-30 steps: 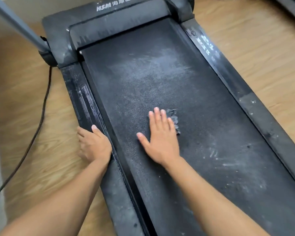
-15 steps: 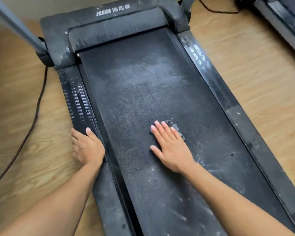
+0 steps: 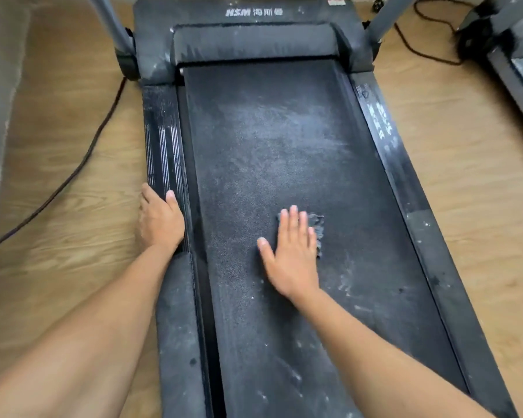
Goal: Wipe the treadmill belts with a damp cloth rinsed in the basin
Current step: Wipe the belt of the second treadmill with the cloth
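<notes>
On the dusty black treadmill belt (image 3: 269, 140), flat right hand (image 3: 293, 251) presses grey cloth (image 3: 318, 226); left hand (image 3: 159, 220) grips the side rail (image 3: 163, 140) above wooden floor (image 3: 67, 131).

Both bare forearms reach forward from the bottom of the view, roughly parallel. The left hand (image 3: 160, 220) sits palm down with its fingers curled over an edge, thumb lying straight along the top and pointing ahead. The right hand (image 3: 293, 251) is spread flat, palm down, fingers extended and close together, thumb splayed out to the left. Its wrist is nearly straight. The left fingertips are hidden, so their grip seems loose at best.
</notes>
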`<state>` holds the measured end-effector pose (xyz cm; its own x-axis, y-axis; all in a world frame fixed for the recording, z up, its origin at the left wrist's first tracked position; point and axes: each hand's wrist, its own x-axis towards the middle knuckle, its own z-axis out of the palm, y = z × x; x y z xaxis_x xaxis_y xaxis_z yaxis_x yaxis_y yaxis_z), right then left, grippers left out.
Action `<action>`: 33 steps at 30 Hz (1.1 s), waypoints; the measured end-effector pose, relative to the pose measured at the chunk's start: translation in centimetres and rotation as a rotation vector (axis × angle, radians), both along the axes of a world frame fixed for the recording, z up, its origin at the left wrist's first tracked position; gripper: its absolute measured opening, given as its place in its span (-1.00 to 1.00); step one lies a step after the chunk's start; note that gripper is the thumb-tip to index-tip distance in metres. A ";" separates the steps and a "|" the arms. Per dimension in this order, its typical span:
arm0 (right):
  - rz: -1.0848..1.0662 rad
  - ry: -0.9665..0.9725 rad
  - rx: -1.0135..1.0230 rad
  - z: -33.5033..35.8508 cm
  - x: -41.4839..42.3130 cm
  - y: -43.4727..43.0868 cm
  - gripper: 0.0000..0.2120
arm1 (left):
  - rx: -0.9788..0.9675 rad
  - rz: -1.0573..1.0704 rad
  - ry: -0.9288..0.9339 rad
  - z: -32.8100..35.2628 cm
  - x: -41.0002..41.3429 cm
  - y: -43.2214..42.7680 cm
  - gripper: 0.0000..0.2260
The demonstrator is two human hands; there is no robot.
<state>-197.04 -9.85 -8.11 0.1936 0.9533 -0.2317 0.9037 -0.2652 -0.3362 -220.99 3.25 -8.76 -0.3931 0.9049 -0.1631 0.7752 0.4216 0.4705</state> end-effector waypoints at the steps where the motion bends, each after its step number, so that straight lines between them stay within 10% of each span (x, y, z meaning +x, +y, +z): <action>1: 0.197 0.007 0.008 0.0 -3.8 -0.4 -0.21 | -0.032 -0.068 -0.053 0.1 -0.7 -0.3 -0.43; 6: 0.557 0.000 -0.022 0.4 -9.8 -2.4 -0.29 | -0.424 -0.567 0.109 4.4 -6.8 -6.3 -0.37; 13: 0.378 0.121 -0.207 6.0 -0.6 -4.2 -0.72 | -1.019 -1.133 0.396 21.0 -7.9 -13.4 -0.33; 17: 0.175 0.510 -0.341 14.9 2.1 -1.6 -0.75 | -0.695 -1.172 0.276 26.0 -3.2 -11.1 -0.49; 23: -0.067 1.306 -0.280 29.2 2.2 -1.9 -0.89 | -0.070 -0.553 -0.856 28.6 4.0 -12.9 -0.89; 33: -0.406 1.756 -0.288 30.1 0.7 -2.4 -0.65 | 0.242 -0.805 -0.561 28.4 5.2 -14.9 -0.61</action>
